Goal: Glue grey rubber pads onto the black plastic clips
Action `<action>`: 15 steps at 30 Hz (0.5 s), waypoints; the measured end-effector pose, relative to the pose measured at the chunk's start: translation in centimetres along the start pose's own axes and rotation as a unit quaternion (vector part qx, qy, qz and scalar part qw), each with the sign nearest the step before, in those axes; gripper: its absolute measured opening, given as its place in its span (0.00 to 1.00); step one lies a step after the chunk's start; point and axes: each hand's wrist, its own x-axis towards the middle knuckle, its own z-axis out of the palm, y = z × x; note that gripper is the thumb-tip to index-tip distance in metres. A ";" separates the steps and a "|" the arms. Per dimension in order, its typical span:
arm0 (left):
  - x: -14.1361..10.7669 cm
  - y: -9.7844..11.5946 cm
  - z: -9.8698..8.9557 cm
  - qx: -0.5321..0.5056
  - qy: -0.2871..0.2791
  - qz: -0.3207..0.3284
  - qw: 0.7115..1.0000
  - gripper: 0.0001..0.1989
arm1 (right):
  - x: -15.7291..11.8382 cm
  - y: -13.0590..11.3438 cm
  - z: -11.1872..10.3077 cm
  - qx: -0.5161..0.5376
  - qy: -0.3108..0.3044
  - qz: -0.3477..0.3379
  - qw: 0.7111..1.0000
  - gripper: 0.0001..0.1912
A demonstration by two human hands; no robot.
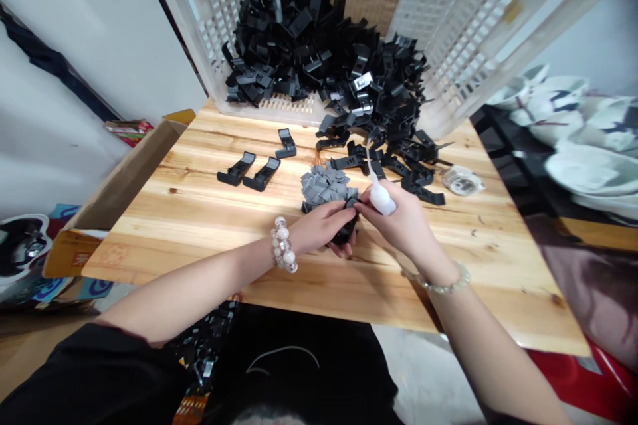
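Observation:
Near the middle of the wooden table, my left hand (323,226) is closed around a black plastic part (345,232). My right hand (399,222) holds a small white bottle (381,199) with a thin nozzle pointing up and away, and its fingertips touch the black part. Just beyond my left hand lies a pile of grey pieces (323,184). Three black parts lie apart to the left, one of them an upper black part (286,143). More loose black parts (399,163) are scattered beyond my right hand.
A white plastic basket (212,33), tipped toward me, holds a large heap of black parts (309,40) at the table's far side. A white roll (462,180) lies to the right. Bowls (593,166) stand at far right; a cardboard box (134,179) is left of the table (174,226).

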 end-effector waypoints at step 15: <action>0.3 -0.3 -0.2 -0.014 -0.006 -0.026 1.000 0.12 | -0.3 0.2 0.3 -0.002 0.004 -0.035 0.999 0.05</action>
